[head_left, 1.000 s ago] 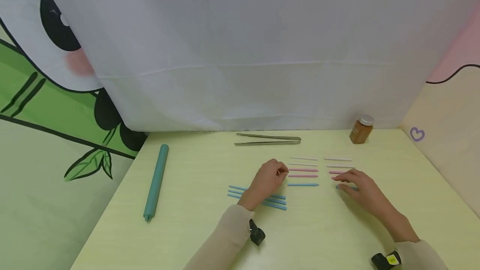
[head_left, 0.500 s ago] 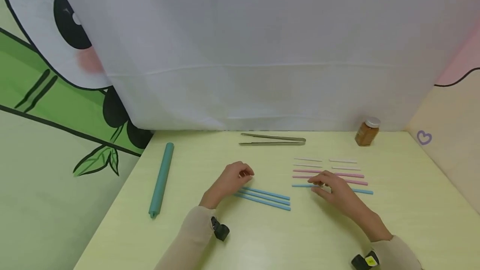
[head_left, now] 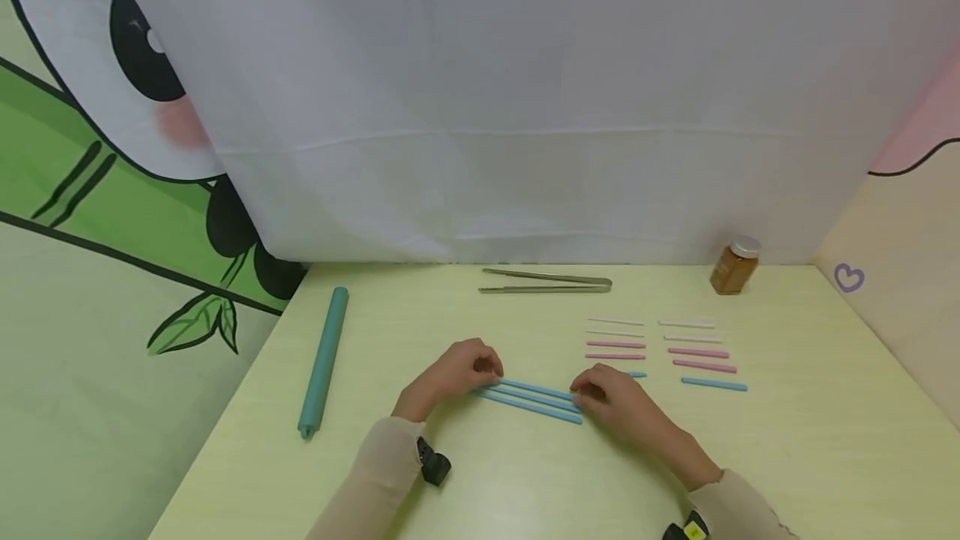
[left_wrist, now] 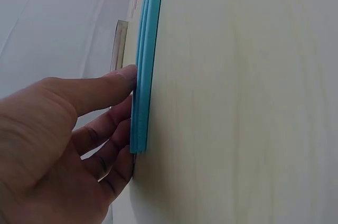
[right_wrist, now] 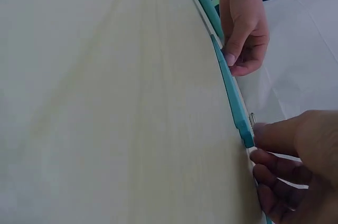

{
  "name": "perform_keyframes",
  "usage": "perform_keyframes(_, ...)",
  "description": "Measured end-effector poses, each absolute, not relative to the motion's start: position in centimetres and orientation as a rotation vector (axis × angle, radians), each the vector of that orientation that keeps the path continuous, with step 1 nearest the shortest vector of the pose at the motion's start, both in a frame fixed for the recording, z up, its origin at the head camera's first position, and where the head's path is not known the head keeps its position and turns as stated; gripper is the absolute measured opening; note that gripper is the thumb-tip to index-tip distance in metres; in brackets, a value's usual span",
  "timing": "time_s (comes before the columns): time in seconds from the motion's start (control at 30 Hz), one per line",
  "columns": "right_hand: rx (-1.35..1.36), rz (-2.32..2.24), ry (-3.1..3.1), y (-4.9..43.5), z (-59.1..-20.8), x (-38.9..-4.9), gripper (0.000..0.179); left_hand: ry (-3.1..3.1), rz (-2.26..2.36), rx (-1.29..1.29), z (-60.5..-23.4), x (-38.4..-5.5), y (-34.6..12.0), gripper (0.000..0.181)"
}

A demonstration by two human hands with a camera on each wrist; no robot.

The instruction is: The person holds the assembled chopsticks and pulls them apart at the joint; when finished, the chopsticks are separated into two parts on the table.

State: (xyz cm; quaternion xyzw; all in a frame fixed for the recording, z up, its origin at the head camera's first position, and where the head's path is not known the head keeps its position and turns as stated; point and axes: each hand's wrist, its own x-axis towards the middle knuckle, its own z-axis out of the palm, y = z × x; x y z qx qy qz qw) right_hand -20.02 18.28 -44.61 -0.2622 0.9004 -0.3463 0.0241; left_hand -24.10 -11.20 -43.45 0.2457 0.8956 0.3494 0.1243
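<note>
Three long light-blue sticks (head_left: 530, 407) lie side by side on the table, slanting slightly. At their left end my left hand (head_left: 459, 367) pinches the farthest stick between thumb and fingers. My right hand (head_left: 624, 408) has its thumb and fingertips at the right end of that same stick, pinching it. In the left wrist view the blue sticks (left_wrist: 145, 76) overlap, the left thumb (left_wrist: 119, 84) against them and the other fingers curled beyond. In the right wrist view the right thumb (right_wrist: 269, 137) meets the sticks' near end (right_wrist: 246, 135). Part of another blue stick (head_left: 637, 374) shows behind the right hand.
Beyond the right hand lie two columns of short sticks: white (head_left: 688, 324), pink (head_left: 703, 367) and blue (head_left: 714, 385). Tweezers (head_left: 547, 282) lie at the back, a brown jar with a silver lid (head_left: 735, 265) at back right. A green roll (head_left: 324, 361) lies at left.
My left hand has moved left to the long blue sticks' left end and lowered onto them. From the short sticks, my right hand has moved left to the long ones' right end.
</note>
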Motion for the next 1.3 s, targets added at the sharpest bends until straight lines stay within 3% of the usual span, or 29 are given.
perform_keyframes(0.57,-0.688,-1.074,2.891,17.3,-43.3,-19.4,0.008,2.656,0.978,0.762,-42.3,-23.8,-10.3,0.004)
perform_keyframes(0.9,-0.868,-1.154,2.856,16.4,-42.1,-20.1,0.010,2.653,0.818,0.957,-39.5,-22.8,-6.9,0.011)
perform_keyframes(1.3,-0.884,-1.094,2.893,15.9,-41.4,-19.9,0.006,2.667,0.833,0.980,-39.2,-22.6,-5.3,0.008)
